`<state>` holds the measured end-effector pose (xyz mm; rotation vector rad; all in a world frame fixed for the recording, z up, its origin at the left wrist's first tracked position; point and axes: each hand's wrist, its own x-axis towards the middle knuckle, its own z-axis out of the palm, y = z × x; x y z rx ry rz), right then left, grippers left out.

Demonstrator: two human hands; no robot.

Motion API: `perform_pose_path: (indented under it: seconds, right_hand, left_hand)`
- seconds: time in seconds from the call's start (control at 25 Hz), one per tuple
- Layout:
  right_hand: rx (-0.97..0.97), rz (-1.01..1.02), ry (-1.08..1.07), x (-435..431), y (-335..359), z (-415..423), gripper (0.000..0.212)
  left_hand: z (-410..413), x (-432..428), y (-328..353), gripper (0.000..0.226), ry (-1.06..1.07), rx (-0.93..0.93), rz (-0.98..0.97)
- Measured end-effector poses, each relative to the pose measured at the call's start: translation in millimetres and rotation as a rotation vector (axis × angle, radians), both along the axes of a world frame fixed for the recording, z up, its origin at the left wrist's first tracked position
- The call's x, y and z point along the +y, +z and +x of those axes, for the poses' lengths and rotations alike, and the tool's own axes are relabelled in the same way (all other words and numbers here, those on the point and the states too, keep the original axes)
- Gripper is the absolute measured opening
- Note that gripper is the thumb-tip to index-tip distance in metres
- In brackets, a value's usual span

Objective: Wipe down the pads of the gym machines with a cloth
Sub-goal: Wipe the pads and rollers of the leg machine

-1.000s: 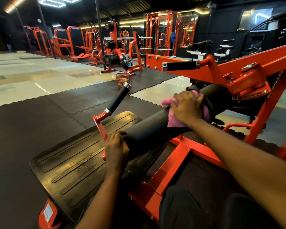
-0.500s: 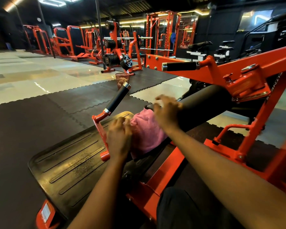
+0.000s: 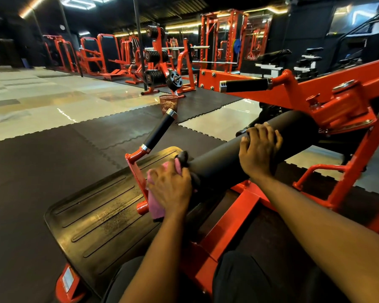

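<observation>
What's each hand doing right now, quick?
Left hand: grips the pink cloth at the near end of the black roller pad.
Right hand: fingers curled over that pad, holding it.

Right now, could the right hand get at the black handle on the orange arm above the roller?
Probably yes. The right hand holds only the roller pad, and the black handle sits above and beyond it with nothing between; it would just need to let go.
</observation>
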<state>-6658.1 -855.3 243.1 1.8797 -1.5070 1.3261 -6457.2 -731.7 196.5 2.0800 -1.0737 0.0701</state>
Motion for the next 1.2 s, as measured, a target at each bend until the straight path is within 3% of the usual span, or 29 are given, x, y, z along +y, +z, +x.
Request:
perform_pose_path:
  seconds: [0.12,0.36,0.56,0.76,0.88,1.0,1.2]
  right_hand:
    - [0.009,-0.001,-0.010,1,-1,0,0.030]
    - [-0.007,-0.027,0.050,14,-29,-23,0.039]
    - [-0.074,-0.044,0.101,14,-52,-32,0.041]
    - [-0.081,-0.023,0.090,14,-50,-27,0.042]
    - [-0.059,-0.009,0.083,15,-48,-30,0.043]
    - [-0.035,-0.013,0.083,15,-48,-32,0.044]
    - [-0.042,-0.021,0.064,17,-47,-29,0.042]
  left_hand:
    - [37,18,-16,0.043,0.014,-0.011,-0.022]
    - [36,15,-14,0.044,0.019,-0.022,-0.012]
    - [39,3,-2,0.054,-0.007,-0.047,0.061]
    - [-19,-37,40,0.037,-0.125,-0.034,0.063]
    - [-54,-42,50,0.038,-0.242,-0.101,-0.005]
    - [-20,-23,30,0.043,-0.268,-0.092,-0.016]
    - [41,8,-1,0.046,-0.104,0.022,0.021]
